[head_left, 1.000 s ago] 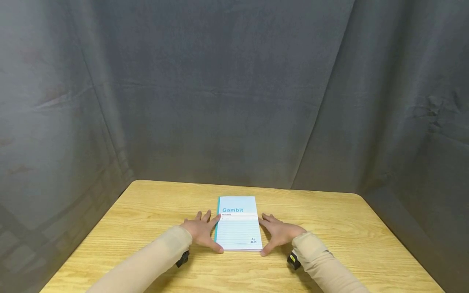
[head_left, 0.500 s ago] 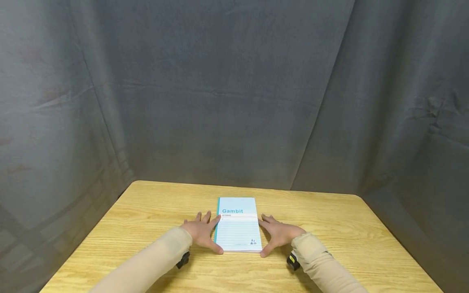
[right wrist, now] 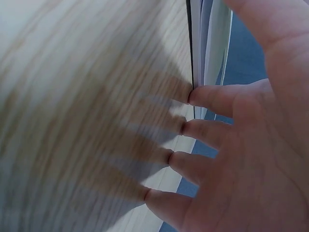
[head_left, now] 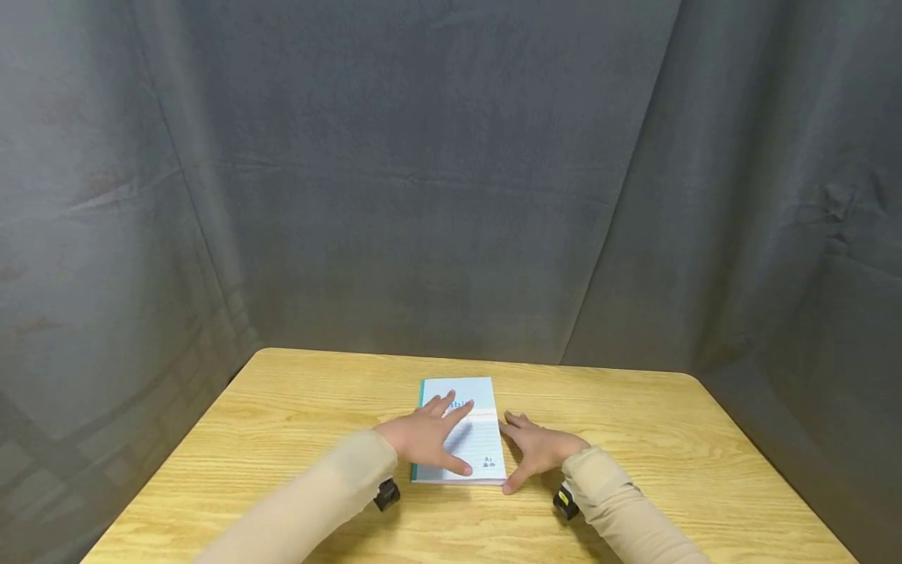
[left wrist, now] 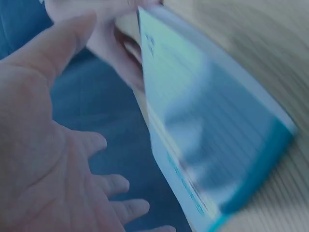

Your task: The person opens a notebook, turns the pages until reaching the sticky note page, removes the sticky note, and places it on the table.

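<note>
A notebook (head_left: pixel 461 450) with a pale blue cover and teal spine lies closed on the wooden table. Over its left part hovers my left hand (head_left: pixel 426 439), fingers spread, hiding some of the title. In the left wrist view there is a gap between the palm (left wrist: pixel 43 159) and the cover (left wrist: pixel 193 96), with the hand's shadow on it. My right hand (head_left: pixel 541 450) stays at the notebook's right edge, its fingers spread and their tips (right wrist: pixel 189 96) on the tabletop. One fingertip meets the page edges (right wrist: pixel 196 58) in the right wrist view.
The light wooden table (head_left: pixel 317 392) reaches out on both sides of the notebook. Dark grey curtains (head_left: pixel 423 196) hang behind and beside it. Each wrist wears a small black camera (head_left: pixel 564 501).
My left hand has lifted off the notebook's left edge and moved right, over the cover. The right hand and the notebook have stayed nearly in place.
</note>
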`<state>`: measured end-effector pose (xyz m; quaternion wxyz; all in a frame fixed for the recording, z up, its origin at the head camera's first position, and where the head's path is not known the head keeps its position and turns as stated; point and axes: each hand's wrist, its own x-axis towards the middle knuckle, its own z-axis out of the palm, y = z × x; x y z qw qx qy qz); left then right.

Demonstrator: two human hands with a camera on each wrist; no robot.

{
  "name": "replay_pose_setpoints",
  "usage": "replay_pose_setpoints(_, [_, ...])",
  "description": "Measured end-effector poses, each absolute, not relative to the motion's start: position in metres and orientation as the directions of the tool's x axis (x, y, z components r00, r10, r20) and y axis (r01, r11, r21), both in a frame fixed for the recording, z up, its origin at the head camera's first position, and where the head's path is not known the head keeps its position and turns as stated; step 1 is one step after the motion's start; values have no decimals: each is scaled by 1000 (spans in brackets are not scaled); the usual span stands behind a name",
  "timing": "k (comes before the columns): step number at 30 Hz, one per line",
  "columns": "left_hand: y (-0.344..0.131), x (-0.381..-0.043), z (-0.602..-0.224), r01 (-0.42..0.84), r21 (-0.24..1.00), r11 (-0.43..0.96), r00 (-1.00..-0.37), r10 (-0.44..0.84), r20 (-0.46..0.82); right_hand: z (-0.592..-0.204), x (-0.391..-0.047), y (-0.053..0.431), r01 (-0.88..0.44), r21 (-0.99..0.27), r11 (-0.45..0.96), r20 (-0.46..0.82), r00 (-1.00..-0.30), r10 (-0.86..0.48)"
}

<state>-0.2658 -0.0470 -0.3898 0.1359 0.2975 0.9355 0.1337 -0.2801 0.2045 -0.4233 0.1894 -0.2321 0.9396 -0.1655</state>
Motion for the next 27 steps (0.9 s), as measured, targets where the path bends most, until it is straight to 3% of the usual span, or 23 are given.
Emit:
replay_pose_setpoints(10, [-6,-254,-400,657,153,738,-713,674,-194,-423,-279,204,-391,-381,838,-270,-820,-505])
replay_pose_setpoints(27, [7,-262,-413,701,-6,713,-699,685,-204,-420,-280,203,-367,-388,845,-300,-817,-493])
